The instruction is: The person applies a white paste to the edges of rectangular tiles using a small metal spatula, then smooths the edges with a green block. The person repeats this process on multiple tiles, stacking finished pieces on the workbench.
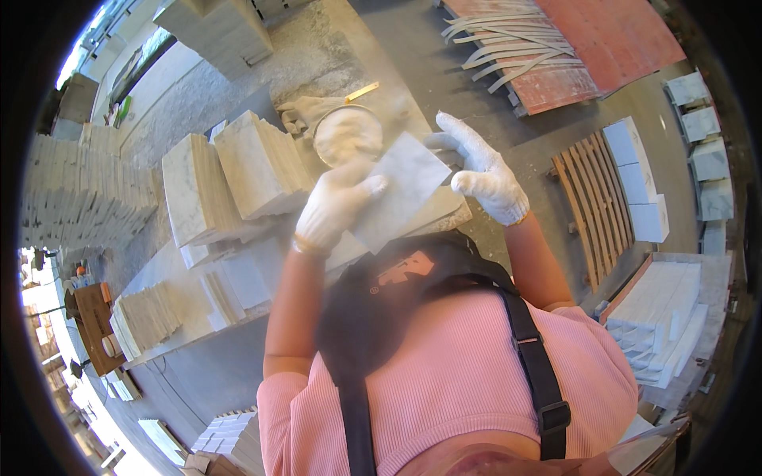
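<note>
Both my hands wear white knit gloves. My left hand (333, 208) grips the near left edge of a pale grey marble tile (401, 190), thumb on its top face, holding it tilted above the workbench (178, 305). My right hand (479, 168) is at the tile's far right corner; its fingers look spread and whether they grip the tile is unclear. Just beyond the tile stands a round bucket (348, 133) of whitish paste.
Stacks of marble tiles (230, 170) stand on edge on the bench to my left, smaller stacks (147, 316) nearer. A wooden pallet (595, 194) and white blocks (639, 178) lie on the floor at right, red boards (603, 47) beyond.
</note>
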Demonstrator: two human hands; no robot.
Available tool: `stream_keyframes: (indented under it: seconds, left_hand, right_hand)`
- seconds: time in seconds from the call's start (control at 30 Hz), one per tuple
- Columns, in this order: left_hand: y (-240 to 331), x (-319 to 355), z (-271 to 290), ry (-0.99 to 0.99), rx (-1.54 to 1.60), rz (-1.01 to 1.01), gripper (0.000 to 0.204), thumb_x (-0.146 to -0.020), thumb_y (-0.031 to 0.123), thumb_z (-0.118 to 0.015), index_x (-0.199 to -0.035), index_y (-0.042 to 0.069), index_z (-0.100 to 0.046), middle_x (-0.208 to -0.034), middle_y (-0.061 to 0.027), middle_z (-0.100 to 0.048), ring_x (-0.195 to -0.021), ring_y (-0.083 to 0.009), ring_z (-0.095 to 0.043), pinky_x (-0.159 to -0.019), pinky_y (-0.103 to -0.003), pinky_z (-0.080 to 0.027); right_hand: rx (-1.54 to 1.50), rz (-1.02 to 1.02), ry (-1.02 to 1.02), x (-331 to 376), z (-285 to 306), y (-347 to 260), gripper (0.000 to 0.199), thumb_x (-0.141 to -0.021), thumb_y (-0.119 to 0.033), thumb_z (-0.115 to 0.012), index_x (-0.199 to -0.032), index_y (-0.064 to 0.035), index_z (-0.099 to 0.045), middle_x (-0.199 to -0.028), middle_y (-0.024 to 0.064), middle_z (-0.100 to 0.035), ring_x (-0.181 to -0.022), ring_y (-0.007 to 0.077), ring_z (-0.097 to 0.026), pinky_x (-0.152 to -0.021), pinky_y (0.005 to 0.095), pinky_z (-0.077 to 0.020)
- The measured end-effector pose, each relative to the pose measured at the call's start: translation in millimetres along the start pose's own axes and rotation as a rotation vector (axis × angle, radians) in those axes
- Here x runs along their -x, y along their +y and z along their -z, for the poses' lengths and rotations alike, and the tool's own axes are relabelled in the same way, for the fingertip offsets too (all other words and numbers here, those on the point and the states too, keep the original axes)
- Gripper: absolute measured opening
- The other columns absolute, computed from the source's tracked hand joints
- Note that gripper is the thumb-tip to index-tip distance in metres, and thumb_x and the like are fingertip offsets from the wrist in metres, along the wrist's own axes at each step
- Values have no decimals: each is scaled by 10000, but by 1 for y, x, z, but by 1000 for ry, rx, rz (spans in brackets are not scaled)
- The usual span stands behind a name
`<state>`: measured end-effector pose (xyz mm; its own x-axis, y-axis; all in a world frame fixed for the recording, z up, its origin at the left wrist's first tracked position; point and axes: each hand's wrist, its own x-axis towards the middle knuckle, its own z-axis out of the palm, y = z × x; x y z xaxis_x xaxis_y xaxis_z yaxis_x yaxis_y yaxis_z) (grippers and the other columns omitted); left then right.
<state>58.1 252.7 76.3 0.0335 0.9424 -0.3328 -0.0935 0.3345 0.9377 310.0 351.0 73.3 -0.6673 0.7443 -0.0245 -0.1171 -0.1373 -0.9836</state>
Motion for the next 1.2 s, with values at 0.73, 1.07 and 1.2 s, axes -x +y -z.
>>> stream_keyframes:
  seconds: [0.73, 1.07, 1.2]
  left_hand:
    - [-6, 12, -11, 116, 142, -64, 392, -928, 183, -689, -1226, -71, -661, -1085, -72, -706, -961, -125, -633, -890, -283, -506]
    - [-20, 11, -13, 175, 210, -89, 334, -960, 175, -665, -1201, -55, -664, -1070, -61, -702, -959, -116, -636, -881, -276, -506]
    - [-29, 8, -22, 267, 235, -83, 342, -985, 218, -657, -1207, -42, -646, -1074, -51, -694, -953, -110, -632, -869, -281, -509]
  right_hand:
    - [140, 1, 326, 1, 8, -12, 612, -881, -83, -707, -1465, -55, -524, -1143, 91, -699, -981, 156, -667, -827, 283, -514]
    - [122, -14, 274, -2, 6, -7, 623, -884, -133, -689, -1471, -30, -507, -1147, 116, -691, -924, 180, -680, -734, 287, -535]
    - [62, -64, 209, -8, -13, -4, 618, -882, -112, -704, -1462, -15, -515, -1189, 116, -684, -903, 160, -670, -714, 279, -538]
